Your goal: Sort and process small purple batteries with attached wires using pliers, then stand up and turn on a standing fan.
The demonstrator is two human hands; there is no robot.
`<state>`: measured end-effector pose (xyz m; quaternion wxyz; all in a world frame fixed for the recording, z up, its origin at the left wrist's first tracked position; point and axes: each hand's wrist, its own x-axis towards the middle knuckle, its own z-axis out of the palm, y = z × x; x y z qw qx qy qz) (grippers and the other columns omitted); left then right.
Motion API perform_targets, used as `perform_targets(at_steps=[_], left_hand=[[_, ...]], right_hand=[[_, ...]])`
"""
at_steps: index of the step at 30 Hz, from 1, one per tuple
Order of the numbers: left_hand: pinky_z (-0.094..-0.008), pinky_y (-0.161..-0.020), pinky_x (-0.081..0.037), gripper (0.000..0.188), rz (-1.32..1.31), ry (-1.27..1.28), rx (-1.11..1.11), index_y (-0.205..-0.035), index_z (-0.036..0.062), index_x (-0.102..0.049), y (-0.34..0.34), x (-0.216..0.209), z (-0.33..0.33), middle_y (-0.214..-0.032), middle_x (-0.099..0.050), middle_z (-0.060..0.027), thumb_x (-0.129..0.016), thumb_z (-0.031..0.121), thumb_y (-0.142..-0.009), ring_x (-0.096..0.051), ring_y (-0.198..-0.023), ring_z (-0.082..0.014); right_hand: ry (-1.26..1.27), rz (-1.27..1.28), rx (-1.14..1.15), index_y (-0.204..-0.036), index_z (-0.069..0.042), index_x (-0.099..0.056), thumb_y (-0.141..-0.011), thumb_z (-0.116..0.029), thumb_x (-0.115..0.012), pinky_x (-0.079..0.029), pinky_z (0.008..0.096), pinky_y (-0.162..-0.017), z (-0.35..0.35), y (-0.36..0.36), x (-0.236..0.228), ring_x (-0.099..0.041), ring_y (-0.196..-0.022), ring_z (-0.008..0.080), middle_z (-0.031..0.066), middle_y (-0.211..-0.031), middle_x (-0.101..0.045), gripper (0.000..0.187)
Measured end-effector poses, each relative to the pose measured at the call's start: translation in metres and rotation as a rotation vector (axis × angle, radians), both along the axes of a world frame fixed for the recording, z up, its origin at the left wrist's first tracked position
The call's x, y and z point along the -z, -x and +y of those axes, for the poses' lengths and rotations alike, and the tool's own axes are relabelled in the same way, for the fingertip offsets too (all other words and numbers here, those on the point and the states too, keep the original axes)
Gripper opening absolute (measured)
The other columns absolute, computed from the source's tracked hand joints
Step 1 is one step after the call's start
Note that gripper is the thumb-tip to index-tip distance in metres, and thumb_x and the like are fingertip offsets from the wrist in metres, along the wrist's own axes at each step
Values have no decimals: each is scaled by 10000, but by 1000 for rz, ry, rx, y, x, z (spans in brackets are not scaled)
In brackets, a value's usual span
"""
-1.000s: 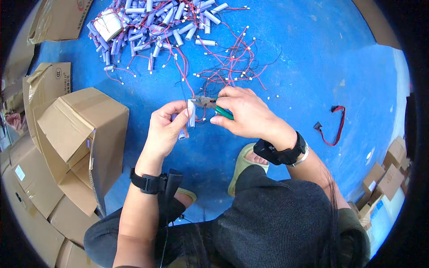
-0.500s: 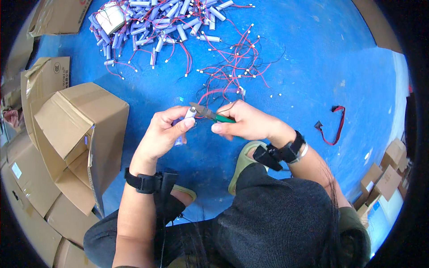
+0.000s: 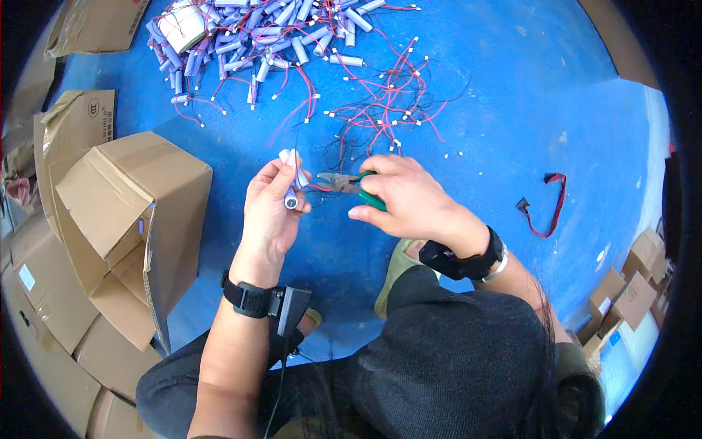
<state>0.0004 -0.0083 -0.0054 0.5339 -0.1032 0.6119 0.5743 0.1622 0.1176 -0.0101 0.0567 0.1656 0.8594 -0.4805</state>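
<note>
My left hand [image 3: 269,201] is closed around a few purple cylindrical battery cells [image 3: 291,198], one with its end turned toward me. A thin red wire [image 3: 319,188] runs from the cells toward the cutting pliers [image 3: 338,181]. The pliers have green handles, and my right hand [image 3: 409,196] grips them with the jaws parted, close to the fingers of my left hand. Whether the jaws touch the wire I cannot tell. Beyond my hands lies a tangle of loose red and black wires [image 3: 384,95] with small white connectors.
At the far left a heap of wired purple cells [image 3: 256,51] spreads over the blue floor [image 3: 497,132], a white object [image 3: 183,28] among them. An open cardboard box [image 3: 179,197] stands left of my arm. A red-and-black cable [image 3: 561,208] lies right; small boxes [image 3: 635,300] sit farther right.
My left hand has turned and shifted slightly left, bringing another cell's end into view. The pliers have come away from the cell's top, and their jaws and handles have spread.
</note>
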Motion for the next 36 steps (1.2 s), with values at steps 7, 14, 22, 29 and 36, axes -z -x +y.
perform_targets(at_steps=[7, 14, 22, 29, 36], left_hand=[[-226, -410, -417, 182, -78, 9, -4, -860, 69, -571, -6, -4, 8, -672, -549, 3, -615, 246, -848, -453, -437, -71], [-227, -419, -387, 226, -232, 186, -143, -772, 98, -560, -8, -15, 16, -581, -465, 31, -642, 301, -827, -429, -449, -79], [-207, -427, -388, 265, 77, 184, -106, -876, 55, -572, -14, -21, 18, -671, -528, -5, -580, 319, -871, -445, -482, -62], [-197, -479, -385, 266, 871, -52, 634, -1070, 2, -582, -4, -5, 1, -689, -558, -6, -513, 207, -914, -440, -536, -34], [-226, -401, -385, 221, 290, 372, 455, -857, 49, -601, -14, -7, 3, -661, -578, -38, -542, 260, -890, -471, -483, -74]], right_hand=[[-285, 168, 22, -781, -69, -596, -705, -344, -672, -385, 393, -835, -8, 4, -2, -502, -961, 260, 78, -977, -538, 295], [-850, 356, 119, -716, -134, -558, -695, -220, -590, -380, 403, -853, -6, 8, 6, -505, -948, 215, 29, -978, -562, 94], [-646, 356, 107, -697, -129, -571, -721, -303, -604, -434, 322, -697, 10, 12, 12, -564, -773, 181, -2, -852, -587, 179], [-106, -43, 102, -659, -107, -558, -737, -385, -622, -433, 316, -657, 11, 12, 2, -587, -684, 191, 21, -727, -568, 295], [-840, 134, 384, -698, -107, -589, -733, -364, -629, -417, 343, -649, 8, 19, 4, -570, -731, 208, 24, -756, -551, 263]])
